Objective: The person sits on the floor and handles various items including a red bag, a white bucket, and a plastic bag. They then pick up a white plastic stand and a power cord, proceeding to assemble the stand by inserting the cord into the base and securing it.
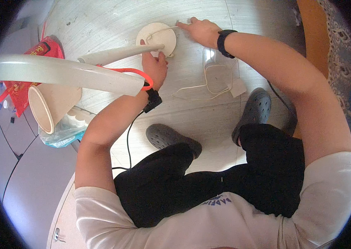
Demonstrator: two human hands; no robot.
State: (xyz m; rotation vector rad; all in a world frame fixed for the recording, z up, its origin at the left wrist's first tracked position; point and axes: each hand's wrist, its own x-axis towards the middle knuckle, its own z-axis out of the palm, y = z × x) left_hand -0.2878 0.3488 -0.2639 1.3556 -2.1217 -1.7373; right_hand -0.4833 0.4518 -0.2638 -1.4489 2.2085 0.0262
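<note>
A white round base (168, 34) with a slanting white pole (121, 54) is near the top of the view, above the floor. My left hand (154, 68) wraps round the pole's lower end, its thumb up along the base. A thin white cable (163, 30) runs across the base to my right hand (200, 31). The fingers of that hand pinch the cable near a small greyish end. More white cable (190, 88) loops over the floor to a flat white square piece (237, 88). A clear, shiny object (210, 56) lies below my right wrist.
A large white curved bar (67, 74) with an orange-red loop (136, 71) crosses the left side. Beyond it are a beige bin (44, 108), a plastic bag (65, 130) and a red bag (51, 47). Wooden furniture (314, 37) with a lace-edged cover stands at right.
</note>
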